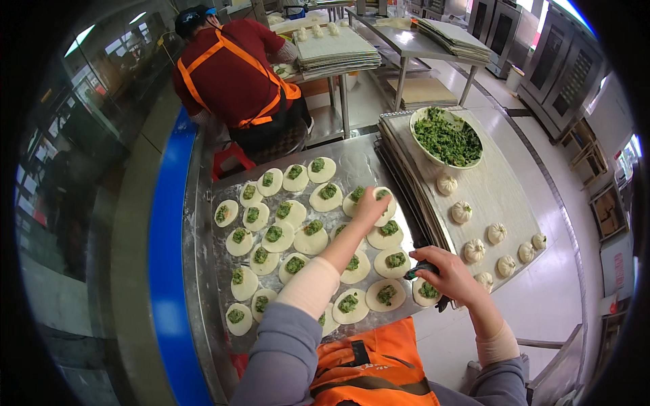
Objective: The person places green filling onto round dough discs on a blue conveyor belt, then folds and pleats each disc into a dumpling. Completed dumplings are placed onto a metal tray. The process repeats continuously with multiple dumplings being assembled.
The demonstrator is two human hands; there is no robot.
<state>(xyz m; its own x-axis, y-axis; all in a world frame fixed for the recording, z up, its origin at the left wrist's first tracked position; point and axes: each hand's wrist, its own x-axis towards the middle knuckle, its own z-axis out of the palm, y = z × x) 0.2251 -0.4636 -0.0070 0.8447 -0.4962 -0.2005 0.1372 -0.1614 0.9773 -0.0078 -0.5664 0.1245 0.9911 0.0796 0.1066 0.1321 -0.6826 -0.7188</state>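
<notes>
Many round dough wrappers (pixel 325 197), each topped with chopped green filling, lie on a floured steel table (pixel 350 152). My left hand (pixel 372 205) reaches to the far right part of the table, its fingers on the edge of a filled wrapper (pixel 384 212); whether they pinch it is hard to tell. My right hand (pixel 443 269) is at the table's right edge, above a filled wrapper (pixel 425 293), with a small dark tool (pixel 420 270) between thumb and fingers. Several pleated buns (pixel 475 250) sit on a cloth-covered tray (pixel 500 203) at the right.
A bowl of chopped green filling (pixel 447 137) stands on the far part of the tray stack. Another person (pixel 233 71) in an orange apron sits at a table ahead on the left. Stacked trays (pixel 337 48) with buns and a steel table (pixel 406 40) stand beyond.
</notes>
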